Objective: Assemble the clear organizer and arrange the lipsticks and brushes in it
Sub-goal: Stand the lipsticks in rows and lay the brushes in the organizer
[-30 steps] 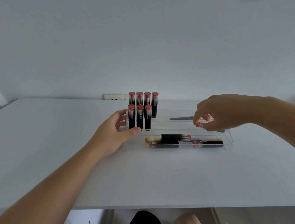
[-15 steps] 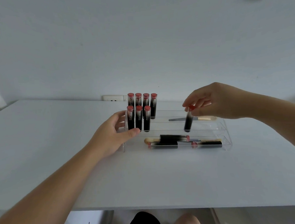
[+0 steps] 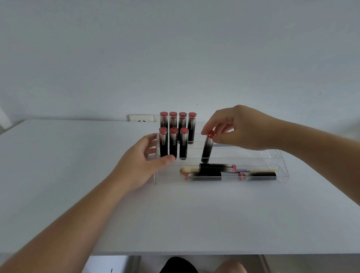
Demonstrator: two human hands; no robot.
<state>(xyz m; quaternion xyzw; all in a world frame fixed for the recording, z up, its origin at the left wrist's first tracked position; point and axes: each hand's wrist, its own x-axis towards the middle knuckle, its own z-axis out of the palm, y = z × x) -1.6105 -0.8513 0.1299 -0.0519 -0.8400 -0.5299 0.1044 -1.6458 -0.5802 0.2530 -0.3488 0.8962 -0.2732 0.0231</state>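
Note:
A clear stepped organizer (image 3: 279, 152) stands on the white table. Several black lipsticks with red caps stand upright at its left: a back row (image 3: 177, 121) and a front row (image 3: 173, 145). My right hand (image 3: 242, 129) pinches the red cap of another lipstick (image 3: 207, 148), which hangs slightly tilted over the middle tier, just right of the front row. My left hand (image 3: 141, 158) grips the organizer's left end, thumb on its front. In the lowest tier lie three lipsticks (image 3: 215, 168) and a brush (image 3: 185, 170) with a tan head.
A white wall socket (image 3: 141, 118) sits on the wall behind the organizer. The table's (image 3: 52, 173) front edge runs along the bottom, with my knees below it. The wall stands close behind the organizer.
My right hand lifted a lipstick from the organizer's right side, turned it upright and carried it left toward the standing rows. My left hand has stayed on the organizer's left end.

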